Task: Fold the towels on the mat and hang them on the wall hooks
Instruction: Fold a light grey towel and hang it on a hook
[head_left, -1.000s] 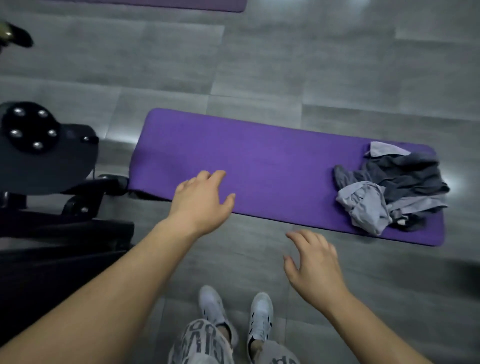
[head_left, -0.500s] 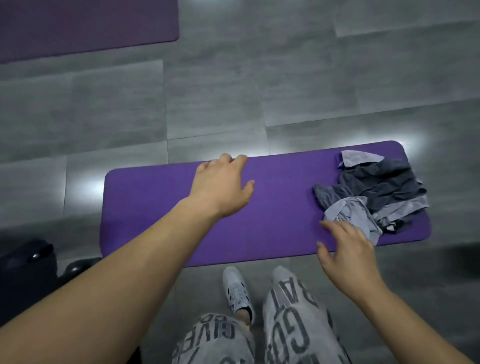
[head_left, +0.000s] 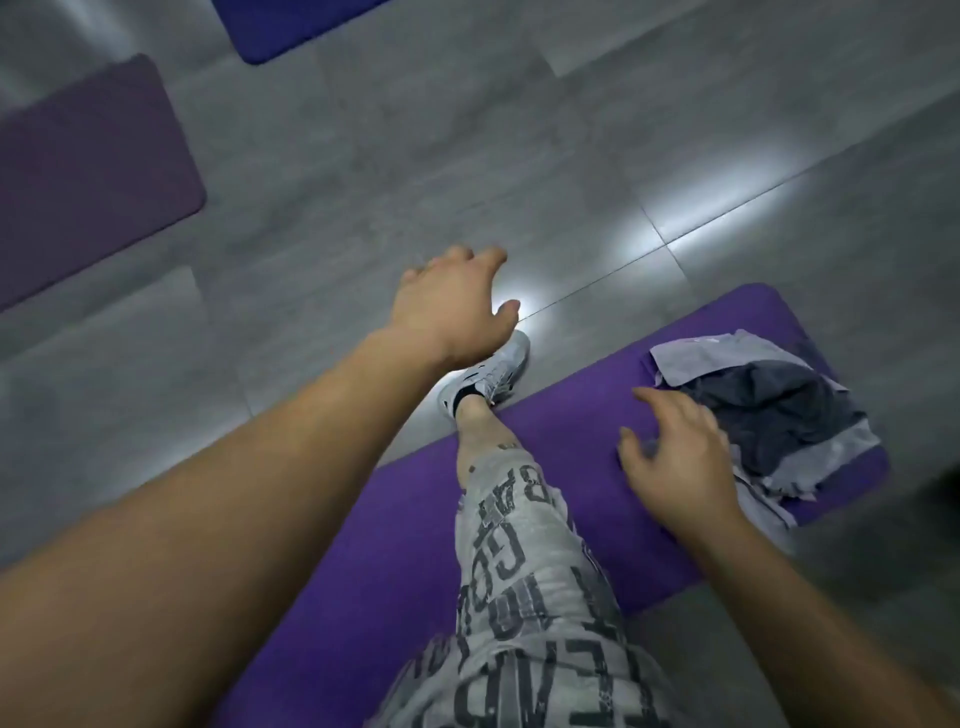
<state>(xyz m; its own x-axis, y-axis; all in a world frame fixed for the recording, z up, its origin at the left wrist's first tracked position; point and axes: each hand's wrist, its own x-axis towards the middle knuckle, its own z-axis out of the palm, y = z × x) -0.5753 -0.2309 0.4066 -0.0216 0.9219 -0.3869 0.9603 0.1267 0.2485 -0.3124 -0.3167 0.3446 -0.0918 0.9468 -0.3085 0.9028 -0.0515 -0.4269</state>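
Observation:
A purple mat lies on the grey floor and runs from lower left to the right. At its right end sits a crumpled pile of towels, light grey pieces around a dark grey one. My right hand hovers with fingers spread at the pile's left edge, covering part of a light grey towel and holding nothing. My left hand is stretched out open over the floor beyond the mat. No wall hooks are in view.
My leg in grey lettered trousers crosses the mat, with a white shoe on the floor beyond its far edge. A dull purple mat lies at the left and a blue-purple mat at the top.
I have stepped over the mat and the view has swung. My right hand has come to the towel pile's edge. My left hand now reaches past the mat over the floor.

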